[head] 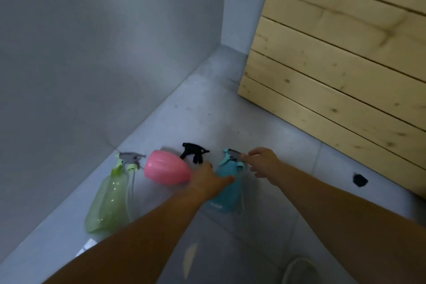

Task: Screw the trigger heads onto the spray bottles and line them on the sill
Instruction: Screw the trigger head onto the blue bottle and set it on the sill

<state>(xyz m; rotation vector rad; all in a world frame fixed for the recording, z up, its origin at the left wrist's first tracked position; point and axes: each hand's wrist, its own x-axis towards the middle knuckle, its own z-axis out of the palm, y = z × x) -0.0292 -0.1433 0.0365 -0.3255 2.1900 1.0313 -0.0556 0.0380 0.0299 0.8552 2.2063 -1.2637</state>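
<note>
Three spray bottles lie on the grey floor. The green bottle (108, 200) lies at the left, its grey-and-green trigger head (131, 159) loose beside its neck. To its right are the pink bottle (166, 167) on its side and the black trigger head (193, 151) behind it. The teal bottle (227, 193) lies right of the pink one, with the teal trigger head (231, 155) at its top. My left hand (207, 180) reaches between the pink and teal bottles, thumb on the teal one. My right hand (265, 162), fingers spread, touches the teal trigger head with the index finger.
A grey wall (92, 64) runs along the left, close behind the bottles. A wooden plank panel (334, 64) stands at the right. A small dark object (359, 180) lies on the floor near the panel. A shoe (299, 272) shows at the bottom edge.
</note>
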